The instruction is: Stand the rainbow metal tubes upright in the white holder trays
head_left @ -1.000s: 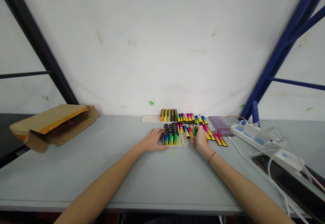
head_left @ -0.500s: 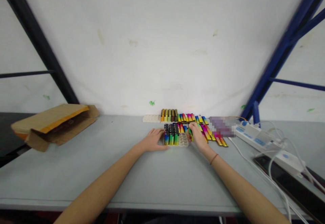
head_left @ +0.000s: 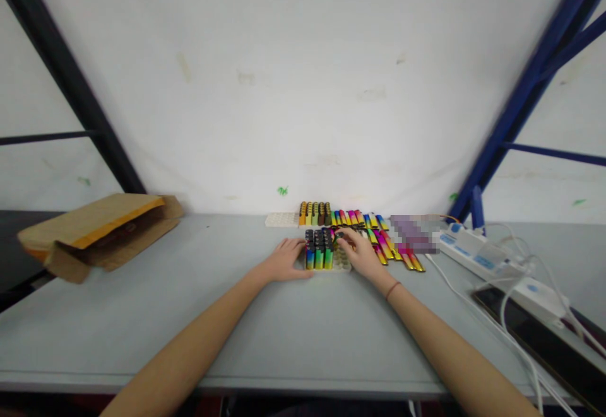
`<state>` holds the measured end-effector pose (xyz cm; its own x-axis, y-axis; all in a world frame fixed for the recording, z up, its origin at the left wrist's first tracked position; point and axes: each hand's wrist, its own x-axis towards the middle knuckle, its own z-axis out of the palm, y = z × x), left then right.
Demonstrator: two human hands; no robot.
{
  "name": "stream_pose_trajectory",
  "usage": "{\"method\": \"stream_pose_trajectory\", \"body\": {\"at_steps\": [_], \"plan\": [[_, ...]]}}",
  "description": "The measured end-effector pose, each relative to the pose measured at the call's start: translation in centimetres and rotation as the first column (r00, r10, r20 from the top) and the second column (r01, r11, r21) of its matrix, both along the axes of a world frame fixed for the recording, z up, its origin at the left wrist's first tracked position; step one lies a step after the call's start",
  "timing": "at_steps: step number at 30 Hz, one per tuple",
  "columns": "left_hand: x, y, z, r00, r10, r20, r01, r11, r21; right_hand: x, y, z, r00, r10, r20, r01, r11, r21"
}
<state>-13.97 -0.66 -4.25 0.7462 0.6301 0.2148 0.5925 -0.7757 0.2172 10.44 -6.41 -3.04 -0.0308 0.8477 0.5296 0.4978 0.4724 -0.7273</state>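
Observation:
My left hand (head_left: 286, 260) rests on the table with its thumb and fingers around the left end of a pale tray (head_left: 341, 267) with round holes. Upright lighters (head_left: 320, 259) with black tops and blue-to-green bodies fill the left part of that tray. Over the tray's right part is my right hand (head_left: 358, 252), its fingers pinched on a lighter (head_left: 339, 235). Only the dark top of this lighter shows; its lower part is hidden by the fingers. Several loose lighters (head_left: 384, 243) in rainbow colours lie flat behind and to the right of the hand.
Against the wall are a second tray of upright yellow and dark lighters (head_left: 315, 214) and a pale holed tray (head_left: 283, 219). A brown paper bag (head_left: 101, 231) lies left. Rightward are a blurred patch (head_left: 415, 234), a power strip (head_left: 502, 272), white cables and a dark phone-like slab (head_left: 540, 335).
My right hand has moved left with the lighter, from the tray's right edge to over its holes beside the upright lighters. My left hand has stayed at the tray's left end.

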Motion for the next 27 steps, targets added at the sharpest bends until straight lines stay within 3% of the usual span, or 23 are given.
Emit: {"method": "stream_pose_trajectory", "body": {"at_steps": [6,14,21,23,25,27], "plan": [[0.1,-0.1,0.1,0.999,0.008,-0.031,-0.007,1.0,0.021,-0.1,-0.3,0.7,0.99,-0.03,0.138,0.024,0.999,0.046],[0.1,-0.1,0.1,0.999,0.01,-0.043,-0.009,1.0,0.02,0.4,0.0,0.1,0.968,-0.038,0.249,0.025,0.998,0.056],[0.1,-0.1,0.3,0.999,0.013,-0.039,-0.013,1.0,0.004,0.5,0.1,0.4,0.842,-0.114,0.527,0.063,0.992,0.113],[0.1,-0.1,0.3,0.999,0.013,-0.046,-0.012,1.0,0.005,1.1,-0.2,1.3,0.795,-0.182,0.579,0.127,0.983,0.135],[0.1,-0.1,0.3,0.999,0.011,-0.048,-0.011,1.0,0.014,2.5,-0.6,2.5,0.748,-0.291,0.597,0.289,0.952,0.102],[0.1,-0.1,0.3,0.999,0.009,-0.046,-0.008,1.0,0.02,4.7,-1.2,3.8,0.661,-0.393,0.639,0.512,0.859,-0.001]]}}
